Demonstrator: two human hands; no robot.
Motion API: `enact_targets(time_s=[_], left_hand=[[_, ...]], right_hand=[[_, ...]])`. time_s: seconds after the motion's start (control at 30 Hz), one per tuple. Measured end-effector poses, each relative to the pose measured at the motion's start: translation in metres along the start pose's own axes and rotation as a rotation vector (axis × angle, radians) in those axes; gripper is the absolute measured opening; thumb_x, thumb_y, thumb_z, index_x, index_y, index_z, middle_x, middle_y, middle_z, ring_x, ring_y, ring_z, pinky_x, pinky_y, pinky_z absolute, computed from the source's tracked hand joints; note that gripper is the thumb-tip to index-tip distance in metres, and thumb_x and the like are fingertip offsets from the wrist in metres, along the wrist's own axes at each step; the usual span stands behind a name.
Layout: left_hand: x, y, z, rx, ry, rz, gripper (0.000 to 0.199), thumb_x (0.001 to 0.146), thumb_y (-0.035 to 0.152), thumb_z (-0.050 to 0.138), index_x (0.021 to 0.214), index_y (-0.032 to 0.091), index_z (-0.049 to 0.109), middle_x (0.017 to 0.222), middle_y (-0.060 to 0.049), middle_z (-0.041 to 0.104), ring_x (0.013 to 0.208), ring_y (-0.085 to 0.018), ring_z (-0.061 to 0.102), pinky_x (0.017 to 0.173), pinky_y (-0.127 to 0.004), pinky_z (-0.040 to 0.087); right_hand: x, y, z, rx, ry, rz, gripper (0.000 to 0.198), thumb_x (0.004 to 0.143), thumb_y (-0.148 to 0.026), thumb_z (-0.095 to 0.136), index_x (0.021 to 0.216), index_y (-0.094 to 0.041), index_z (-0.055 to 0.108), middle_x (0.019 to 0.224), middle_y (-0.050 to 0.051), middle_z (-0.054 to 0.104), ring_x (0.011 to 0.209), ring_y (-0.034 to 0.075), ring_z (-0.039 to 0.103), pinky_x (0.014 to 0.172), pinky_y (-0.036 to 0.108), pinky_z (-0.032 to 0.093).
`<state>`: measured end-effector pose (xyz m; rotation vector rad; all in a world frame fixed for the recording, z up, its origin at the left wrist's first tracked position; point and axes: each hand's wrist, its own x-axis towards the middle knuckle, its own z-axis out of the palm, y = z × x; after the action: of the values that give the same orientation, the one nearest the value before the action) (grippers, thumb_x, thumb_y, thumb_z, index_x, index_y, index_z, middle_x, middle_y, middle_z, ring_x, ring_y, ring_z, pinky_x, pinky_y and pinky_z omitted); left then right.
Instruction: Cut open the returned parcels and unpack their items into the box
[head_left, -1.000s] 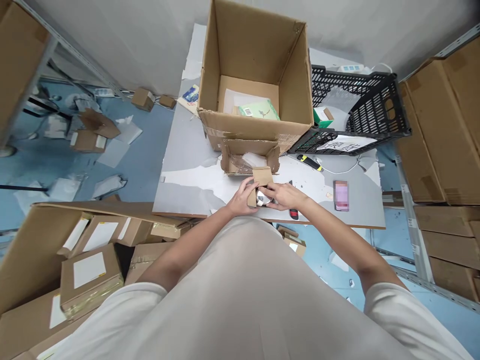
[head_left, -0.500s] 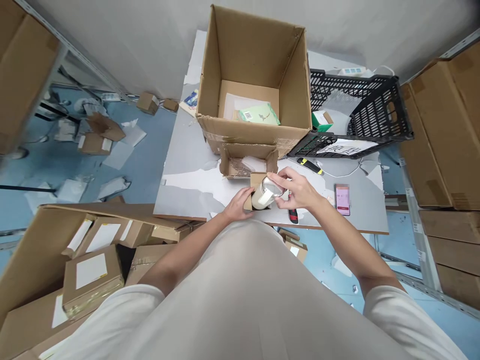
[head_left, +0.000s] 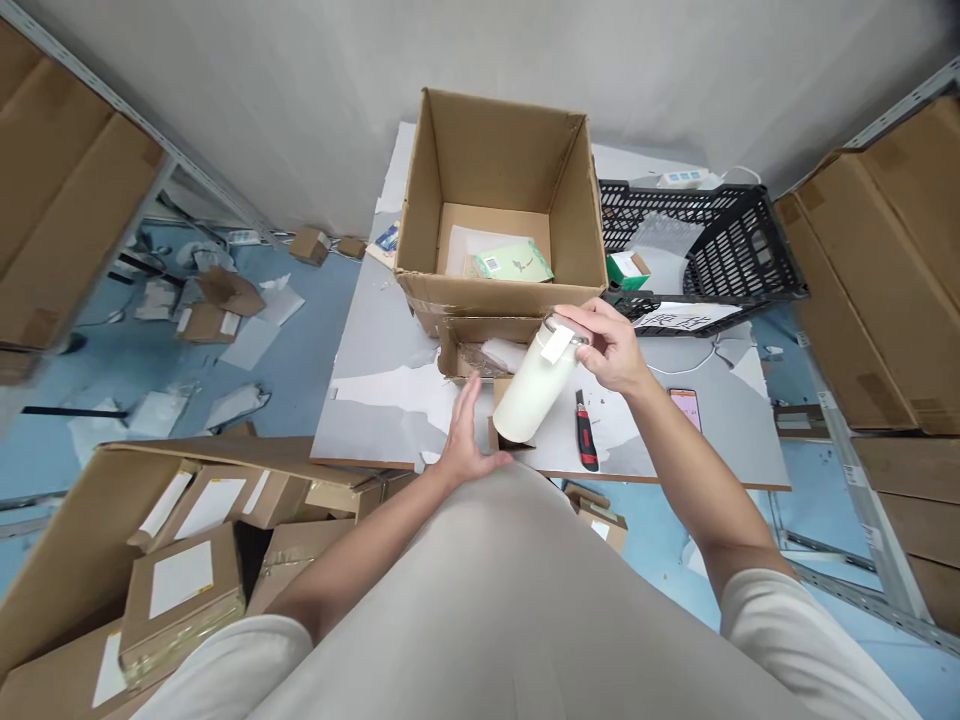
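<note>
My right hand (head_left: 607, 345) grips the top of a cream-white tumbler (head_left: 534, 390), which has a white tag near its silvery lid. The tumbler tilts, its lid end up and to the right, its base above a small cardboard box (head_left: 498, 425). Part of that box is hidden behind the tumbler. My left hand (head_left: 468, 440), fingers spread, is just left of the small box and holds nothing. Right of the tumbler, a red and black utility knife (head_left: 586, 435) lies on the table. Beyond the small box is an open shallow carton (head_left: 448, 352) with clear plastic inside.
A large open carton (head_left: 499, 292) holding a green box (head_left: 517, 262) stands at the back. Beside it is a black plastic crate (head_left: 776, 240). A phone (head_left: 685, 408) lies on the table's right side. Packed boxes (head_left: 180, 580) fill a big carton at lower left.
The tumbler has come up out of the small box in my right hand. My left hand has let go of the box and opened. The view has tilted upward.
</note>
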<state>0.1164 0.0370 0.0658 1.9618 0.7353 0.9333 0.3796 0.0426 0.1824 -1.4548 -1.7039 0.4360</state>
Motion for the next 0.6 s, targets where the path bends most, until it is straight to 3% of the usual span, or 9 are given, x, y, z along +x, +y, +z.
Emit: enact_targets(time_s=[0.07, 0.17, 0.27, 0.33, 0.43, 0.5, 0.6], left_hand=[[0.014, 0.019, -0.001, -0.195, -0.039, -0.067, 0.107, 0.061, 0.060, 0.075, 0.147, 0.019, 0.026, 0.142, -0.021, 0.043, 0.131, -0.035, 0.042, 0.109, -0.051, 0.033], [0.027, 0.035, 0.001, -0.433, -0.020, -0.212, 0.088, 0.060, 0.046, 0.081, 0.136, 0.019, 0.043, 0.131, -0.016, 0.056, 0.118, -0.030, 0.055, 0.099, -0.043, 0.044], [0.027, 0.037, 0.003, -0.650, -0.068, -0.355, 0.072, 0.064, 0.051, 0.076, 0.124, 0.017, 0.055, 0.121, -0.012, 0.062, 0.110, -0.029, 0.059, 0.089, -0.039, 0.049], [0.022, 0.036, 0.005, -0.805, -0.144, -0.454, 0.071, 0.065, 0.057, 0.071, 0.121, 0.015, 0.058, 0.116, -0.013, 0.065, 0.106, -0.029, 0.060, 0.082, -0.037, 0.050], [0.016, 0.039, 0.010, -1.014, -0.253, -0.574, 0.076, 0.066, 0.061, 0.068, 0.123, 0.013, 0.057, 0.110, -0.015, 0.067, 0.099, -0.031, 0.063, 0.074, -0.036, 0.051], [0.013, 0.042, 0.014, -1.081, -0.294, -0.605, 0.076, 0.069, 0.062, 0.065, 0.126, 0.013, 0.055, 0.108, -0.015, 0.067, 0.095, -0.031, 0.065, 0.072, -0.037, 0.051], [0.011, 0.044, 0.017, -1.016, -0.262, -0.576, 0.075, 0.073, 0.067, 0.059, 0.127, 0.014, 0.054, 0.112, -0.015, 0.065, 0.101, -0.030, 0.063, 0.078, -0.039, 0.051]], right_hand=[[0.002, 0.001, 0.001, 0.091, -0.001, 0.081, 0.074, 0.077, -0.077, 0.041, 0.124, -0.024, 0.064, 0.089, 0.007, 0.052, 0.081, 0.022, 0.052, 0.068, 0.041, 0.052], [0.005, 0.003, 0.000, 0.188, -0.021, 0.176, 0.066, 0.079, -0.071, 0.047, 0.126, -0.027, 0.061, 0.100, 0.007, 0.055, 0.087, 0.022, 0.055, 0.072, 0.043, 0.053], [0.007, 0.007, -0.005, 0.283, -0.078, 0.149, 0.065, 0.080, -0.069, 0.050, 0.131, -0.028, 0.056, 0.122, 0.009, 0.056, 0.107, 0.025, 0.054, 0.088, 0.045, 0.048], [0.007, 0.010, -0.007, 0.421, -0.183, 0.155, 0.064, 0.083, -0.067, 0.048, 0.133, -0.028, 0.053, 0.129, 0.009, 0.056, 0.111, 0.026, 0.055, 0.090, 0.044, 0.047], [0.007, 0.013, -0.007, 0.561, -0.291, 0.231, 0.059, 0.083, -0.063, 0.050, 0.127, -0.024, 0.058, 0.118, 0.009, 0.065, 0.100, 0.024, 0.062, 0.082, 0.038, 0.050], [0.007, 0.014, -0.004, 0.560, -0.252, 0.280, 0.052, 0.083, -0.059, 0.053, 0.116, -0.021, 0.064, 0.106, 0.008, 0.069, 0.090, 0.022, 0.065, 0.074, 0.034, 0.050], [0.009, 0.013, -0.001, 0.517, -0.171, 0.323, 0.041, 0.084, -0.053, 0.055, 0.097, -0.018, 0.070, 0.092, 0.006, 0.071, 0.076, 0.018, 0.064, 0.065, 0.029, 0.048]])
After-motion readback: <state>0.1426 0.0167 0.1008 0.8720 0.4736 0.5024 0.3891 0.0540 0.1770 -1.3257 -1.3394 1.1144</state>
